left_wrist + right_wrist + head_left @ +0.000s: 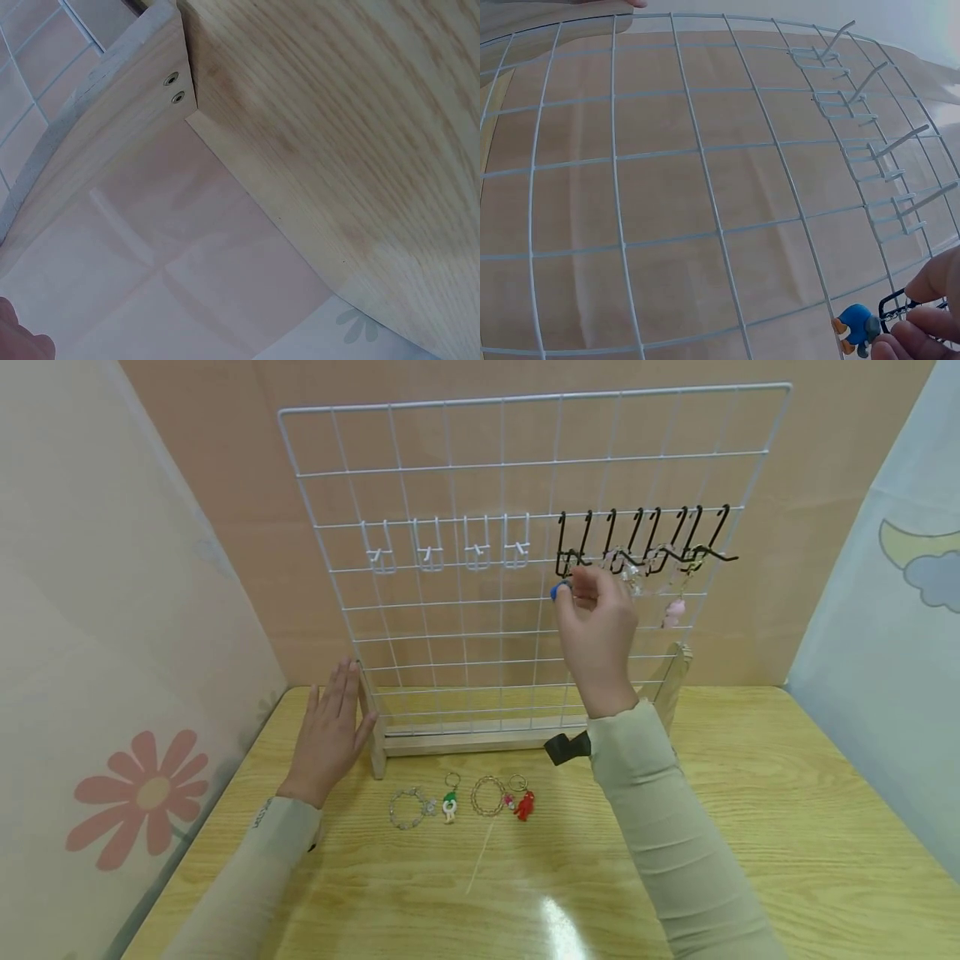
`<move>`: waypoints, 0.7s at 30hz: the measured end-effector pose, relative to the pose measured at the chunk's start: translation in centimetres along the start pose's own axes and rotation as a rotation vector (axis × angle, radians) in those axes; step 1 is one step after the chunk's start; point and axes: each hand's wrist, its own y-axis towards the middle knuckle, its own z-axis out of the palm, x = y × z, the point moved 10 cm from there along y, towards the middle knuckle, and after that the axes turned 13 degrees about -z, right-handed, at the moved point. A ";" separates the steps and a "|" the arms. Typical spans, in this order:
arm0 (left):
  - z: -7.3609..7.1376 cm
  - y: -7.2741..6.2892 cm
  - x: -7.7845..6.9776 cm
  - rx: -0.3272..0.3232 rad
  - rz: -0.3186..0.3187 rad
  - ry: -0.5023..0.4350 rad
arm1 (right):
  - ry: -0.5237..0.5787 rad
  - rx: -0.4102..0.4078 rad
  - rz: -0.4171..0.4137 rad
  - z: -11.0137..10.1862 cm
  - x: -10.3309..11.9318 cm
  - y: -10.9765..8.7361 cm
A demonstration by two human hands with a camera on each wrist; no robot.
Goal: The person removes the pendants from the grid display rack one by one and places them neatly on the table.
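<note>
In the head view my right hand (600,635) is raised to the leftmost black hook (562,539). Its fingertips pinch a keychain with a blue figure (857,324), whose orange feet and short chain show in the right wrist view. The ring end is hidden behind the fingers. My left hand (327,731) lies with straight fingers against the left wooden post (369,718) of the white wire grid rack (480,618). Further right on the black hooks hang a pink charm keychain (674,612) and a silvery charm (632,578).
On the table (750,827), before the rack, lie a silvery bracelet (392,814), a green-and-white keychain (449,806), a gold bracelet (474,799) and a red figure keychain (525,807). Several white hooks (477,553) line the grid's left half. Walls stand behind and at both sides.
</note>
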 end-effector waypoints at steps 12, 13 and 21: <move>-0.1 0.0 0.0 -0.008 0.006 0.004 | -0.051 0.001 0.102 0.6 -0.5 1.0; -0.1 -0.1 0.0 -0.009 0.008 0.004 | -0.055 -0.001 0.102 0.7 -0.6 1.1; -0.2 -0.1 -0.1 -0.017 0.018 0.009 | -0.104 -0.007 0.105 0.8 -0.8 1.4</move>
